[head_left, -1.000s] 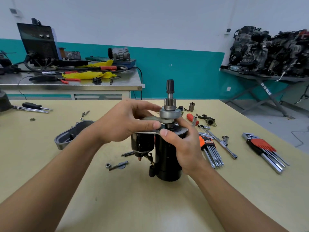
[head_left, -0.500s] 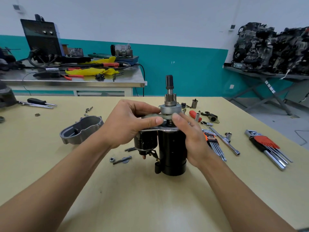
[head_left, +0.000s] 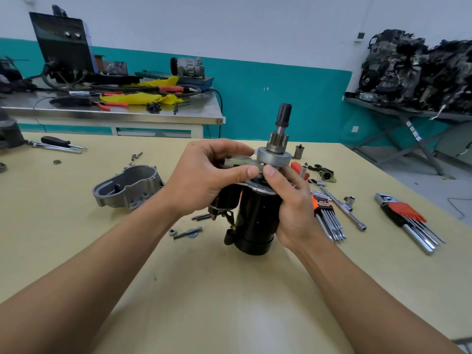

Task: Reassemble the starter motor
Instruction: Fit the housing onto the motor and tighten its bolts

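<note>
1. Starter motor [head_left: 258, 218] stands a bit tilted on our yellow table [head_left: 229, 302], shaft up.
2. Our right hand [head_left: 293, 208] wraps its black body; our left hand [head_left: 204, 180] pinches the pale lever [head_left: 237, 160] at its top.
3. Grey housing [head_left: 127, 187] lies left of the motor, hex keys [head_left: 406, 215] right.

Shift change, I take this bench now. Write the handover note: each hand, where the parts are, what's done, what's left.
Left hand: pinches the pale lever beside the drive collar.
Right hand: grip around the black starter motor, which is tilted with its base at the table.
Done: drive collar and pinion sit on the shaft.
Left: seat the lever, then probably fit the aluminium housing lying left of the motor. A loose bolt and nut lie near the base.
</note>
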